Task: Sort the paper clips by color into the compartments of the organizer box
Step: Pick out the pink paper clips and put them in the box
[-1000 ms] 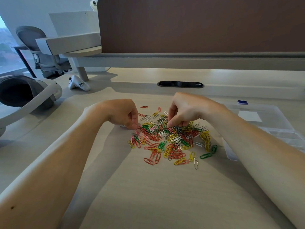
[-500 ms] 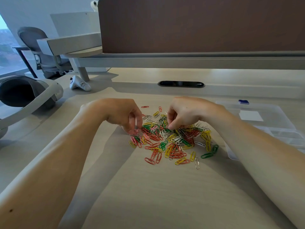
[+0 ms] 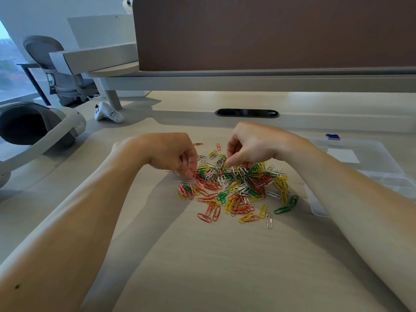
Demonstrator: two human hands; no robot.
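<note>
A heap of paper clips [image 3: 236, 188] in red, pink, yellow, green and white lies on the desk in front of me. My left hand [image 3: 171, 154] hovers at the heap's left edge, fingers curled downward, its tips pinching a reddish clip [image 3: 193, 173]. Over the heap's far side, my right hand [image 3: 249, 147] pinches a clip [image 3: 224, 163] between thumb and forefinger. The clear plastic organizer box [image 3: 315, 209] lies open to the right, partly hidden behind my right forearm. Its compartments are hard to make out.
A white headset [image 3: 45, 129] and a white controller [image 3: 109, 114] sit at the far left. A black cable slot [image 3: 247, 113] lies beyond the heap, below a brown partition. The box has a white label [image 3: 342, 155] and a blue latch [image 3: 332, 137].
My right hand has lifted a little off the heap with its pinch closed. My left hand's fingertips have shifted slightly along the left edge of the heap.
</note>
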